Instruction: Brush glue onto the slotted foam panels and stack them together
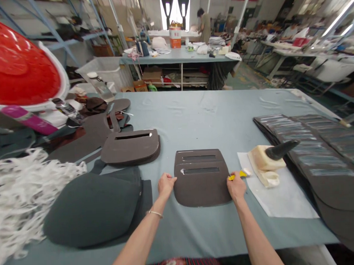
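A dark brown leather-like panel (201,190) with two long slots and rounded lower corners lies flat on the table in front of me. My left hand (166,183) pinches its left edge between thumb and fingers. At the opposite edge is my right hand (236,185), closed around a small yellow-handled brush (240,174) with a pale tip pointing right. Its fingertips also touch the panel. Just right of that hand, a cream-coloured container (262,159) with a black cone-shaped piece sits on a white sheet (281,202).
Slotted brown panels (130,148) are stacked to the left, near dark green pieces (95,208) and a heap of white strips (24,194). Overlapping dark panels (309,154) with shiny streaks cover the right side. A person (204,25) stands at a far table.
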Available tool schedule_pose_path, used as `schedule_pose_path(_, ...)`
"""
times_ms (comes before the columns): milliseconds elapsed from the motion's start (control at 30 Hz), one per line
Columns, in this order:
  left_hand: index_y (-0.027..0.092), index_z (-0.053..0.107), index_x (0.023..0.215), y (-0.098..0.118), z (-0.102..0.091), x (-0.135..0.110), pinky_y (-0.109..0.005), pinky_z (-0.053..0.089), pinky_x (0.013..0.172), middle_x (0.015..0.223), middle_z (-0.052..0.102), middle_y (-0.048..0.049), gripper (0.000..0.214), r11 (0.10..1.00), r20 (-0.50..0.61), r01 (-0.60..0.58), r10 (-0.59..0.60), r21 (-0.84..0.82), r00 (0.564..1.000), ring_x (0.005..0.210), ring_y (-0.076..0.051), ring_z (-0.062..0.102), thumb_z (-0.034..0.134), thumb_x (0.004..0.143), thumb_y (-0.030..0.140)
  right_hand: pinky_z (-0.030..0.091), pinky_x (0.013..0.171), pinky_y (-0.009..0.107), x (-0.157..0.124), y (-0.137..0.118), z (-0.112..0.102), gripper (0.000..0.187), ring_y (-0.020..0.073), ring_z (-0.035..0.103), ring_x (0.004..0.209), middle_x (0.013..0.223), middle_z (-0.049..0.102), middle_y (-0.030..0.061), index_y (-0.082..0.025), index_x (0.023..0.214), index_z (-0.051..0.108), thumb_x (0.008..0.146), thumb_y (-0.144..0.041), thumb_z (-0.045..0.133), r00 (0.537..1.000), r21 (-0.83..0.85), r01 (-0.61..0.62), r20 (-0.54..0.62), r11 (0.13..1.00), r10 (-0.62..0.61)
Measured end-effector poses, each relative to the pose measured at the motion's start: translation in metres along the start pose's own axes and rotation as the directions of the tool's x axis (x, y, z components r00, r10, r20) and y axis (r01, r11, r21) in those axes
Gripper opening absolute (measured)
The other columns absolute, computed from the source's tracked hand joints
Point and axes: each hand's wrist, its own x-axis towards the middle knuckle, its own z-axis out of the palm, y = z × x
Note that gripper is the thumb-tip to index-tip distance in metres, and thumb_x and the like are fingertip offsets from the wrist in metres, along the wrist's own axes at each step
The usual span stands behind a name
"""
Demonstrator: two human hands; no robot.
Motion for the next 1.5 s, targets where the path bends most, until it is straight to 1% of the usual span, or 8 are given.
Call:
schedule_pose_path(200,0.023,0.054,0.075,-0.002,0.0,-0.001,-0.026,0.041,0.064,0.078,0.069,-0.0017,0.021,1.0,0.0,-0.017,0.017,-0.004,1.0,0.072,-0.017,0.063,0.068,0.067,0.037,0.039,0.067,0.027,-0.001,-0.001,-0.004,0.026,0.0194,0.062,0.078,0.085,0.065,0.006,-0.023,0.11,0.054,0.088,-0.031,0.042,1.0,0.003,-0.005,0.025,1.0,0.005)
schedule_pose_path(400,0.022,0.054,0.074,-0.005,0.002,0.0,-0.024,0.041,0.062,0.075,0.068,-0.0006,0.022,0.999,-0.002,-0.038,0.038,-0.026,0.999,0.068,-0.015,0.062,0.069,0.065,0.035,0.04,0.067,0.028,0.0,0.001,-0.005,0.028,0.021,0.063,0.079,0.085,0.065,0.0069,-0.023,0.111,0.054,0.088,-0.031,0.04,0.999,0.007,0.011,0.045,1.0,-0.011)
schedule_pose_path(500,0.021,0.054,0.073,-0.005,0.002,0.001,-0.023,0.041,0.06,0.072,0.068,0.0,0.022,0.999,0.003,-0.04,0.04,-0.029,0.999,0.065,-0.014,0.061,0.07,0.065,0.033,0.041,0.067,0.028,0.0,0.0,-0.007,0.028,0.0215,0.063,0.079,0.084,0.065,0.0072,-0.023,0.111,0.054,0.088,-0.032,0.04,0.998,0.001,-0.004,0.062,1.0,0.004)
schedule_pose_path(767,0.022,0.054,0.079,0.006,0.001,-0.009,-0.023,0.037,0.061,0.072,0.066,0.0012,0.016,0.995,-0.025,-0.094,0.094,0.025,0.995,0.067,-0.013,0.059,0.066,0.069,0.025,0.042,0.066,0.029,0.004,-0.002,-0.007,0.029,0.0226,0.063,0.081,0.089,0.065,0.0077,-0.024,0.113,0.053,0.087,-0.032,0.041,0.994,-0.002,-0.014,0.109,1.0,0.014)
schedule_pose_path(900,0.022,0.055,0.081,0.013,0.001,-0.011,-0.024,0.036,0.06,0.073,0.065,0.0002,0.014,0.995,-0.043,-0.095,0.097,0.04,0.994,0.068,-0.013,0.059,0.065,0.072,0.026,0.043,0.066,0.029,0.007,-0.002,-0.008,0.029,0.0224,0.063,0.081,0.089,0.065,0.0076,-0.025,0.112,0.053,0.088,-0.034,0.04,0.991,-0.001,0.004,0.135,1.0,-0.004)
schedule_pose_path(1133,0.021,0.054,0.08,0.013,0.002,-0.004,-0.022,0.037,0.062,0.075,0.065,-0.0004,0.012,0.994,-0.019,-0.11,0.11,0.003,0.994,0.068,-0.012,0.059,0.063,0.074,0.026,0.042,0.066,0.029,0.006,-0.001,-0.009,0.031,0.0229,0.063,0.08,0.087,0.065,0.0081,-0.023,0.112,0.054,0.087,-0.036,0.042,0.995,-0.011,0.001,0.101,1.0,0.0)
schedule_pose_path(1333,0.02,0.056,0.078,0.01,0.004,0.0,-0.022,0.039,0.063,0.072,0.064,0.0005,0.012,0.994,-0.009,-0.107,0.107,-0.017,0.994,0.067,-0.011,0.058,0.065,0.071,0.024,0.042,0.067,0.029,0.006,-0.002,-0.009,0.03,0.0216,0.063,0.08,0.087,0.064,0.0084,-0.022,0.111,0.055,0.087,-0.034,0.043,0.993,-0.014,-0.008,0.116,1.0,0.01)
schedule_pose_path(1500,0.02,0.056,0.077,0.011,0.002,-0.001,-0.023,0.04,0.065,0.072,0.064,0.0005,0.013,0.993,-0.007,-0.113,0.113,-0.025,0.994,0.068,-0.012,0.058,0.066,0.071,0.026,0.041,0.066,0.028,0.006,-0.002,-0.011,0.03,0.0218,0.063,0.08,0.084,0.065,0.0073,-0.022,0.11,0.055,0.087,-0.035,0.042,0.995,-0.014,0.003,0.104,1.0,-0.001)
